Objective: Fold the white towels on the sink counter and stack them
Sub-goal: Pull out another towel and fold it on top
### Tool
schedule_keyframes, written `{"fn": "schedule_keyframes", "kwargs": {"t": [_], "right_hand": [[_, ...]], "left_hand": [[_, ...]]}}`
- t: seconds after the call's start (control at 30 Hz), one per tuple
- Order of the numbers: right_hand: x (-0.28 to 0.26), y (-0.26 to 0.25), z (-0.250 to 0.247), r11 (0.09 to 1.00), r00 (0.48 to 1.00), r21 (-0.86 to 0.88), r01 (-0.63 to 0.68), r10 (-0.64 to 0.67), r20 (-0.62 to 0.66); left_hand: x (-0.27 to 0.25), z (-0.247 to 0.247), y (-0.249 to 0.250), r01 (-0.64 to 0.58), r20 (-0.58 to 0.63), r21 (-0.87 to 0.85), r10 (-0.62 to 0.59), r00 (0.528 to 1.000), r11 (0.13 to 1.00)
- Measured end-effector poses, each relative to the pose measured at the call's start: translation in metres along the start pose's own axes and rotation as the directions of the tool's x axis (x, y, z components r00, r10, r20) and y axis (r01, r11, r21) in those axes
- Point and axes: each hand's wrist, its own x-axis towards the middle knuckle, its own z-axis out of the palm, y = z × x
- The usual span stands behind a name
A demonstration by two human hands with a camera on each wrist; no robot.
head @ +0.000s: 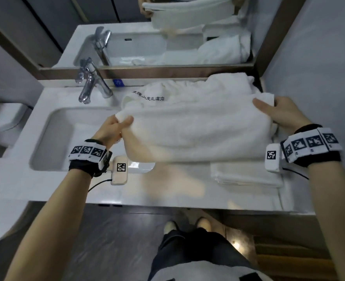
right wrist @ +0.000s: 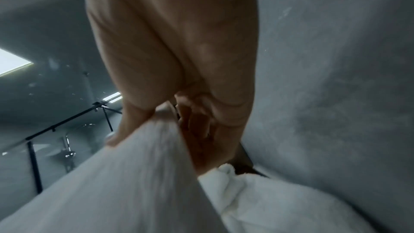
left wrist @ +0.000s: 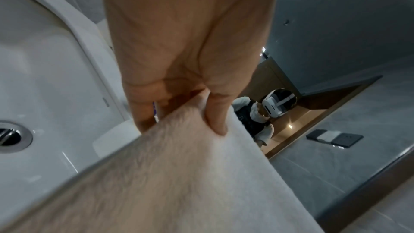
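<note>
A large white towel (head: 198,128) with dark printed lettering hangs stretched between my two hands above the sink counter (head: 167,191). My left hand (head: 119,124) pinches its left corner, thumb on top; the left wrist view shows the thumb and fingers clamped on the cloth (left wrist: 201,148). My right hand (head: 273,112) grips the right corner, thumb over the top edge, and the towel (right wrist: 139,174) runs down from it in the right wrist view. Below the held towel, a folded white towel (head: 246,175) lies flat on the counter's right side. More crumpled white towels (head: 238,84) lie behind, against the mirror.
The basin (head: 52,136) with a chrome faucet (head: 90,84) takes up the counter's left half; its drain (left wrist: 11,136) shows in the left wrist view. A mirror (head: 157,37) backs the counter. A grey wall (head: 319,67) closes the right side. A toilet (head: 3,116) stands left.
</note>
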Motion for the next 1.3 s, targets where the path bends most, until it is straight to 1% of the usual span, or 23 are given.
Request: {"fn": "schedule_keyframes", "kwargs": {"t": [0.1,0.17,0.23,0.33,0.4,0.43,0.5,0.53,0.6,0.67,0.73,0.77,0.83,0.9,0.93,0.97,1.0,1.03,1.07,1.1,1.13,1.2,1.3], "right_hand": [[-0.01,-0.005,-0.009,0.978,0.998,-0.207,0.024,-0.011,0.062],[-0.014,-0.015,-0.015,0.941,0.996,-0.328,0.088,-0.077,0.048],[-0.018,-0.024,-0.021,0.887,0.98,-0.426,0.179,-0.199,-0.003],[-0.028,-0.03,-0.027,0.832,0.93,-0.497,0.246,-0.346,-0.12],[-0.04,-0.021,-0.029,0.822,0.915,-0.525,0.222,-0.361,-0.178],[-0.048,-0.013,-0.028,0.803,0.914,-0.559,0.207,-0.363,-0.181],[-0.067,0.015,-0.021,0.751,0.931,-0.639,0.166,-0.333,-0.15],[-0.077,0.032,-0.017,0.738,0.945,-0.662,0.128,-0.293,-0.143],[-0.094,0.067,-0.005,0.731,0.97,-0.68,0.054,-0.2,-0.138],[-0.106,0.097,0.005,0.733,0.985,-0.679,-0.025,-0.1,-0.144],[-0.115,0.12,0.011,0.734,0.984,-0.669,-0.114,-0.011,-0.18],[-0.119,0.126,0.012,0.734,0.979,-0.663,-0.146,0.012,-0.202],[-0.123,0.134,0.013,0.747,0.972,-0.639,-0.184,0.042,-0.231],[-0.121,0.135,0.011,0.799,0.957,-0.55,-0.244,0.105,-0.272],[-0.118,0.133,0.01,0.826,0.944,-0.492,-0.275,0.135,-0.301],[-0.115,0.129,0.01,0.846,0.925,-0.429,-0.315,0.174,-0.337],[-0.11,0.125,0.01,0.857,0.909,-0.375,-0.353,0.22,-0.353],[-0.104,0.123,0.011,0.857,0.902,-0.345,-0.382,0.263,-0.343],[-0.098,0.122,0.013,0.85,0.901,-0.337,-0.405,0.307,-0.308],[-0.093,0.12,0.015,0.838,0.901,-0.345,-0.422,0.345,-0.263],[-0.088,0.119,0.016,0.833,0.903,-0.353,-0.426,0.368,-0.22],[-0.081,0.118,0.017,0.859,0.919,-0.329,-0.393,0.355,-0.169],[-0.076,0.111,0.013,0.944,0.962,-0.253,-0.211,0.156,-0.222]], "left_hand": [[0.0,-0.01,0.001,-0.03,0.041,0.1,0.026,0.999,0.995],[0.004,-0.015,0.009,-0.086,0.032,0.16,0.082,0.996,0.983],[0.006,-0.016,0.02,-0.192,-0.017,0.21,0.2,0.98,0.959],[0.004,-0.015,0.028,-0.38,-0.051,0.198,0.396,0.917,0.904],[-0.001,-0.017,0.02,-0.457,0.009,0.202,0.465,0.885,0.866],[-0.003,-0.017,0.01,-0.479,0.05,0.244,0.482,0.875,0.843],[-0.007,-0.015,-0.017,-0.505,0.116,0.41,0.506,0.855,0.76],[-0.009,-0.011,-0.034,-0.514,0.152,0.508,0.515,0.843,0.691],[-0.018,0.0,-0.069,-0.504,0.261,0.665,0.461,0.848,0.551],[-0.025,0.009,-0.101,-0.514,0.412,0.732,0.31,0.857,0.447],[-0.029,0.014,-0.125,-0.543,0.501,0.744,0.214,0.839,0.388],[-0.029,0.014,-0.131,-0.534,0.496,0.752,0.202,0.844,0.385],[-0.025,0.011,-0.137,-0.462,0.392,0.759,0.246,0.887,0.459],[-0.018,0.011,-0.134,-0.345,0.205,0.704,0.288,0.935,0.621],[-0.013,0.013,-0.132,-0.264,0.099,0.644,0.264,0.959,0.718],[-0.008,0.017,-0.128,-0.14,-0.003,0.561,0.171,0.985,0.816],[-0.004,0.022,-0.123,0.022,-0.066,0.459,0.009,0.998,0.888],[0.0,0.027,-0.119,0.19,-0.067,0.351,-0.178,0.982,0.917],[0.003,0.033,-0.115,0.32,-0.021,0.276,-0.327,0.945,0.906],[0.005,0.037,-0.111,0.38,0.03,0.272,-0.403,0.915,0.884],[0.006,0.041,-0.107,0.384,0.062,0.302,-0.421,0.905,0.872],[0.009,0.047,-0.102,0.32,0.044,0.299,-0.347,0.937,0.899],[0.018,0.051,-0.094,0.161,-0.054,0.137,-0.155,0.986,0.977]]}}
